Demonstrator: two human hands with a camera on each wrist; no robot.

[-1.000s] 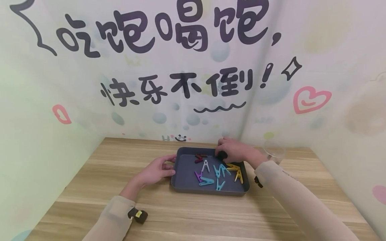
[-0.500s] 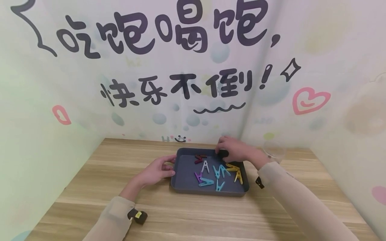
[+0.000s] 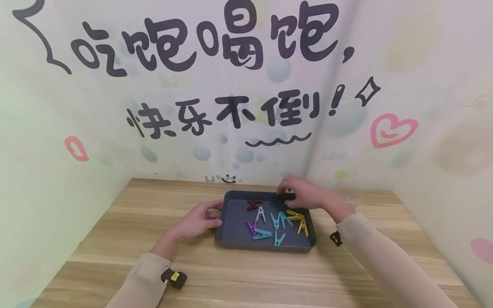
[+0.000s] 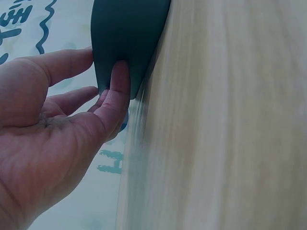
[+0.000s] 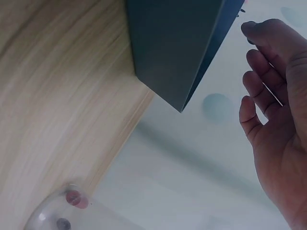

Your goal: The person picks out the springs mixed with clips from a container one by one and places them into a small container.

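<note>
My right hand [image 3: 304, 193] had shifted slightly rightward over the far rim of the grey tray [image 3: 230, 231] since the earlier frame. Left hand [image 3: 195, 220]: fingers apart, tips touching the tray's outer left wall. Right fingers: bent above the far right corner, at a dark item [image 3: 288, 196]; I could not tell whether they pinched it. Yellow clips [image 3: 303, 228]: lay inside, nearer me than those fingers. Pale blue clips [image 3: 262, 234], purple clip [image 3: 252, 227], grey-white clip [image 3: 260, 214]: about mid-tray. Dark red clips [image 3: 252, 207]: nearer the far rim, overlapping, hard to separate. Far right corner: partly hidden by my hand. Clear cup [image 3: 351, 196]: faint, beyond my right wrist, cut off in the right wrist view. Tabletop [image 3: 246, 278]: stretched from the near wall towards me. Printed backdrop [image 3: 192, 162]: stood close behind the far rim.
</note>
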